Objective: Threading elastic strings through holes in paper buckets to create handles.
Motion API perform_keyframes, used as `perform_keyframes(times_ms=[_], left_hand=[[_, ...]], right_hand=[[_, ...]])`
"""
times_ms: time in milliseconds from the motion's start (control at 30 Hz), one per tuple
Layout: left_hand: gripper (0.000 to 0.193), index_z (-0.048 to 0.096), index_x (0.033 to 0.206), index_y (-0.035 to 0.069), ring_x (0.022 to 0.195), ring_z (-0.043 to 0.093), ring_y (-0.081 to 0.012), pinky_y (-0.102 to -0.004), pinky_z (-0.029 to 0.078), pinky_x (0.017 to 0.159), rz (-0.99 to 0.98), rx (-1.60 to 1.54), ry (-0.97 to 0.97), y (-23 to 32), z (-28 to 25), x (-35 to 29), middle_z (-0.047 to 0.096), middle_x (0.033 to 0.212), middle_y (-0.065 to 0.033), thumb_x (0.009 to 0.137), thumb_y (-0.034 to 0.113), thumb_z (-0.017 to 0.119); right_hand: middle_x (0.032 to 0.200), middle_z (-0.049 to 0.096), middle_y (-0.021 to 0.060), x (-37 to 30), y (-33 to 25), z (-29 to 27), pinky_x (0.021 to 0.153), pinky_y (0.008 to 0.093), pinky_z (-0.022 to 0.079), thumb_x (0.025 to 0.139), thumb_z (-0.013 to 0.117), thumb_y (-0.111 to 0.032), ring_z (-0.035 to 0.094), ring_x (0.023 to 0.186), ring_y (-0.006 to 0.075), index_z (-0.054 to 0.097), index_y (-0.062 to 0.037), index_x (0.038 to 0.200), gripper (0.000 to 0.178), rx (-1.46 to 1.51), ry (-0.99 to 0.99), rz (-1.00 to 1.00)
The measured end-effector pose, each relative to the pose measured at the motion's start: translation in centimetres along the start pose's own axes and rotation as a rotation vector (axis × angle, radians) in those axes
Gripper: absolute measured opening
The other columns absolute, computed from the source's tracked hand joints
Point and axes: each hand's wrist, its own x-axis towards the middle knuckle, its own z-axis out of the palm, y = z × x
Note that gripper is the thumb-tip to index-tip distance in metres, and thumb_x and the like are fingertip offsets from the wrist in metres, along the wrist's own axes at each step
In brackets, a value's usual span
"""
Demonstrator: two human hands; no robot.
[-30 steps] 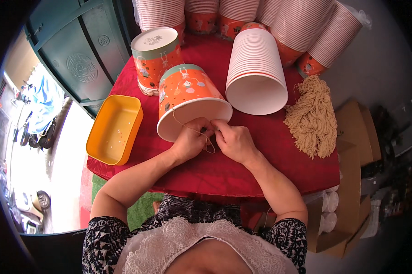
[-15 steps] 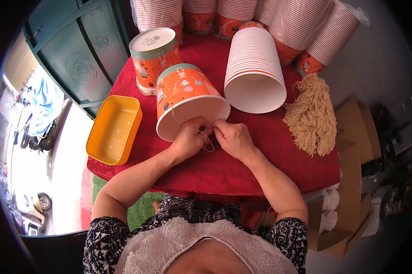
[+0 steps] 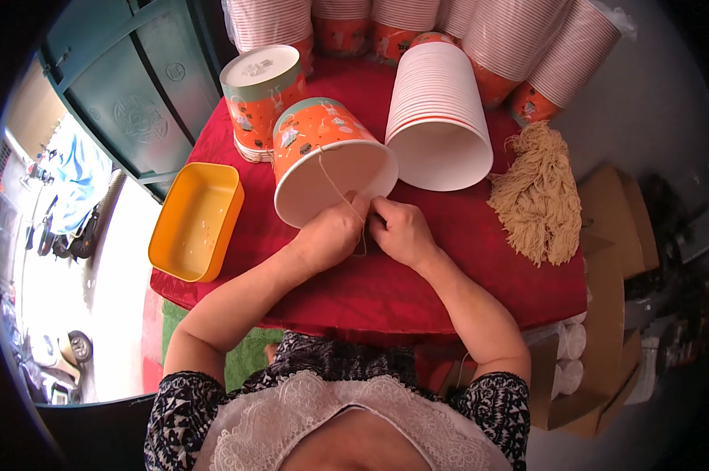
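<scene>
An orange and grey-green paper bucket point(image 3: 323, 129) lies tilted on its side, its white-rimmed mouth facing me. From its rim a thin beige string point(image 3: 335, 182) runs down to my hands just in front of the opening. My left hand point(image 3: 332, 237) is closed on the string, with a small loop hanging beside its fingers. Fingertips pinched, my right hand point(image 3: 405, 233) meets the left at the string; the exact grip is partly hidden. To the right, a nested stack of white-rimmed paper buckets point(image 3: 439, 110) lies with its mouth toward me.
An upside-down bucket stack point(image 3: 264, 98) stands behind the tilted one. At left sits a yellow plastic tub point(image 3: 229, 216) with small bits inside. A bundle of beige strings point(image 3: 537, 196) lies at the right of the red tablecloth point(image 3: 449, 290). Wrapped bucket stacks point(image 3: 511, 39) line the back; cardboard boxes point(image 3: 617, 228) stand right.
The tilted bucket has turned and shifted slightly away, so the string on its rim shows higher and stretches across the mouth. Both hands stay close together in front of it.
</scene>
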Motion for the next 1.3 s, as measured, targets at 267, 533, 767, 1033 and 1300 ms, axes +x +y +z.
perform_keyframes(times_ms=[267,533,767,1033,1300], left_hand=[[0.013,0.052,0.095,-0.001,0.068,0.063,-0.0352,-0.0406,0.051,0.059,-0.084,-0.019,-0.066,-0.1,-0.5,0.4,0.061,0.083,-0.0239,0.084,0.004,0.057],[0.011,0.056,0.091,0.002,0.062,0.054,-0.0107,-0.0251,0.042,0.053,-0.711,-0.850,-0.189,-0.3,-2.0,0.9,0.059,0.076,-0.0047,0.089,0.009,0.063],[0.006,0.057,0.084,0.000,0.060,0.055,-0.0110,-0.0255,0.043,0.051,-0.644,-0.967,-0.044,-0.7,-0.9,0.1,0.059,0.071,-0.0057,0.082,0.000,0.063],[0.013,0.058,0.080,0.001,0.069,0.057,-0.0129,-0.0284,0.045,0.058,-0.580,-0.753,0.002,-1.3,0.2,-0.4,0.061,0.075,-0.0065,0.077,0.006,0.069],[0.018,0.058,0.085,0.001,0.076,0.056,-0.0120,-0.0278,0.046,0.065,-0.501,-0.666,-0.015,-1.1,-0.3,-0.1,0.062,0.080,-0.0045,0.075,0.008,0.072]], right_hand=[[0.081,0.064,0.0210,-0.1,0.0,0.0,0.065,0.0490,0.051,0.079,0.061,-0.007,0.063,0.078,0.0412,0.057,-0.0011,0.088,0.012,0.022,-0.017,-0.022],[0.080,0.065,0.0213,0.0,0.0,-0.5,0.063,0.0455,0.051,0.079,0.061,-0.005,0.064,0.076,0.0396,0.060,-0.0007,0.086,0.008,0.198,-0.014,0.072],[0.077,0.064,0.0201,0.0,-0.4,-0.8,0.061,0.0454,0.050,0.079,0.061,-0.006,0.064,0.073,0.0384,0.060,-0.0018,0.084,0.007,0.142,-0.093,0.036],[0.074,0.063,0.0126,-0.1,-4.3,-1.9,0.056,0.0401,0.053,0.075,0.072,-0.016,0.065,0.063,0.0290,0.058,-0.0033,0.087,0.022,0.014,0.051,-0.105],[0.077,0.058,0.0123,-0.1,-4.3,-0.2,0.055,0.0360,0.049,0.078,0.073,-0.005,0.060,0.063,0.0249,0.058,-0.0023,0.085,0.017,0.124,0.152,-0.201]])
